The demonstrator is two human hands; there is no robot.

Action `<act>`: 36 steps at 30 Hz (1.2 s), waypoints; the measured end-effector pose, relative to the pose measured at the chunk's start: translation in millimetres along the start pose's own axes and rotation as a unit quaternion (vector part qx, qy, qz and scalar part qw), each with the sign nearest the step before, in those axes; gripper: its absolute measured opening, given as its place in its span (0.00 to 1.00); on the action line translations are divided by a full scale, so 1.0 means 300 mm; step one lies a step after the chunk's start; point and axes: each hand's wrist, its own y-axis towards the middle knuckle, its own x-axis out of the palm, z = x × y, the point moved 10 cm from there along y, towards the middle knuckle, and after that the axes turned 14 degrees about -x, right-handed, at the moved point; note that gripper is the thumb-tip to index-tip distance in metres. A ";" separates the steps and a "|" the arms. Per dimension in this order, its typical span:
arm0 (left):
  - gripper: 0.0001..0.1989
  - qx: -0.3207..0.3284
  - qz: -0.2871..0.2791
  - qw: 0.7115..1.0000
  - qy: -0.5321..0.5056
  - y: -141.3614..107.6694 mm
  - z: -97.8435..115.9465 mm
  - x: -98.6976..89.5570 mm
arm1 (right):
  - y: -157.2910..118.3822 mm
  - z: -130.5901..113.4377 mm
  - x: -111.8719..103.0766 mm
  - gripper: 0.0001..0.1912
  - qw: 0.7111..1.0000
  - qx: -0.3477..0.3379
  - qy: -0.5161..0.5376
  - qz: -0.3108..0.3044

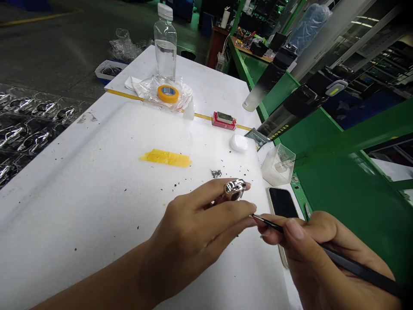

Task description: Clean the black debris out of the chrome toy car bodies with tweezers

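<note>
1. One shiny metal part (236, 187) sits above the worktop (87, 193) in my left hand (190, 228), whose fingers are clamped on it. They seem to grip by the sides so that its curved upper face stays exposed.
2. My right hand (319, 258) has its fingers pinched together on a slim black tool (358, 267). I judge that the hold, well towards the front, is for fine control; the long rear end lies back across the hand, probably for balance.
3. The tool's tip is right by the left fingertips; I cannot tell from here whether it touches them.
4. Just beyond the part lies a small heap of dark, glossy flakes (216, 173), loosely gathered, with more specks scattered about.
5. Farther out, a yellow tape strip (167, 158) lies flat, and an orange tape roll (168, 93) rests on crumpled plastic near the upright bottle (165, 56).
6. Beside the right hand is a phone (282, 203), with a clear container (279, 165) past it, presumably kept near the edge to leave elbow room.
</note>
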 end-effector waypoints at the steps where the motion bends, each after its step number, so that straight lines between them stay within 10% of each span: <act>1: 0.05 -0.003 -0.003 1.000 0.000 0.002 -0.001 0.001 | 0.005 0.009 0.006 0.15 1.000 0.006 0.016 -0.019; 36: 0.06 -0.025 0.009 1.000 -0.008 0.004 -0.025 0.001 | 0.070 0.058 0.053 0.13 0.994 0.067 0.074 -0.036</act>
